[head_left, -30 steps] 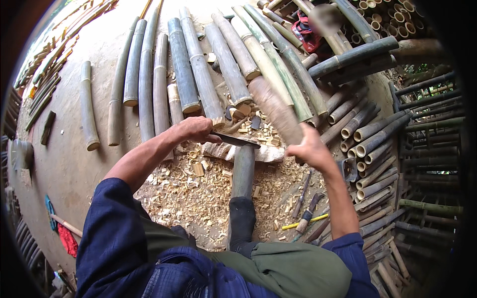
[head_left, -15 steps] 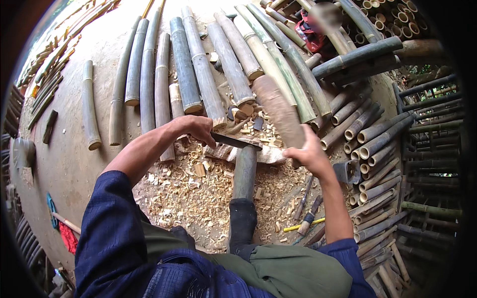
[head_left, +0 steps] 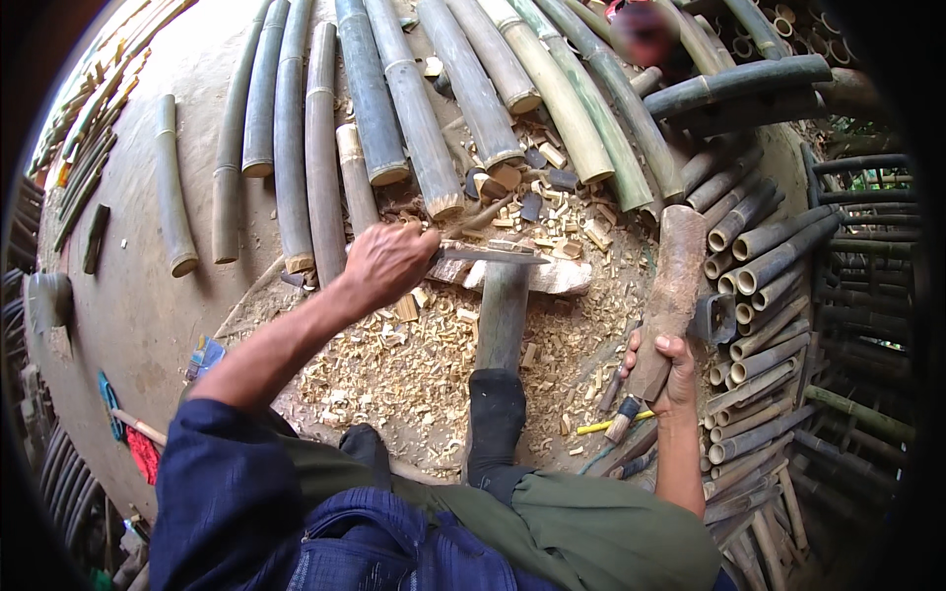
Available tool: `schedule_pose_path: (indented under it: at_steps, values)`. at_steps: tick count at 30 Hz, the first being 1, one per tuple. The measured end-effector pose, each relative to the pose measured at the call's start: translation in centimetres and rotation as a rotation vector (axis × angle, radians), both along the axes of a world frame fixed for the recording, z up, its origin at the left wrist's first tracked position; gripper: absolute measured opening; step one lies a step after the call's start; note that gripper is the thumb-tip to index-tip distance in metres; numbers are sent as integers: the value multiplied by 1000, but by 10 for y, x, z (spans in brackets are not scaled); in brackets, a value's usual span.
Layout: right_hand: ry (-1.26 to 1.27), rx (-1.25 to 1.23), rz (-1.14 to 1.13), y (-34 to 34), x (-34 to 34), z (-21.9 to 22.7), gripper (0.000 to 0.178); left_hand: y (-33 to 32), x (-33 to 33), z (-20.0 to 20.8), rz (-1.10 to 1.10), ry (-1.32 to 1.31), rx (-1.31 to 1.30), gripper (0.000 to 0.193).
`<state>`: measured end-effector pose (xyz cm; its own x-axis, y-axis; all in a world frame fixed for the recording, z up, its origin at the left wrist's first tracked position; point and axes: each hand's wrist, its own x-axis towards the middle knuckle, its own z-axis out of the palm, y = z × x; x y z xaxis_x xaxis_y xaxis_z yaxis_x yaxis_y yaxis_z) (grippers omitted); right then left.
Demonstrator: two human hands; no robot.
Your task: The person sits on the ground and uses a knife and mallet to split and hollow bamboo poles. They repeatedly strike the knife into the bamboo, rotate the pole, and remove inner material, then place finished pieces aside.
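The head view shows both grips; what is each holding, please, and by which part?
Left grip: a knife, by its left end. Right grip: a wooden club, by its near end.

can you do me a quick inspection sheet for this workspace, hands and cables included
Surface: bare brown ground, littered with pale wood chips around the work
Job's things: knife with its blade across the upper end of a bamboo piece; mallet raised clear of both
Clutter: yellow stick and a clear container at right; red cloth at far left
Left hand: fingers closed round the knife handle
Right hand: gripping the mallet's lower end
Cables: nothing seen for certain
Surroundings: bamboo poles lying ahead, stacked bamboo tubes at right
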<state>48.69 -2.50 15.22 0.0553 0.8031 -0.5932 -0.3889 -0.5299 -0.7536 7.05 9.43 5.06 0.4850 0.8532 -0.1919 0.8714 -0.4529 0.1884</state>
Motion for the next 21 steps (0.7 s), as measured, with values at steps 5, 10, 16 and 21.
schedule_pose_path:
  at_steps: [5, 10, 16, 21]
  values:
    - [-105, -58, 150, 6, -4, 7, 47, -65, -3, -5, 68, -193, -1, 31]
    - [-281, -96, 270, 6, -18, 7, 49, -73, -4, 1, 87, -81, -132, 29]
    - [-247, -118, 347, 15, -20, 14, 56, -74, -6, 1, 73, -69, -123, 22]
    - [-844, 360, 677, 23, -43, 31, 53, -72, -2, -4, 143, -4, -174, 16]
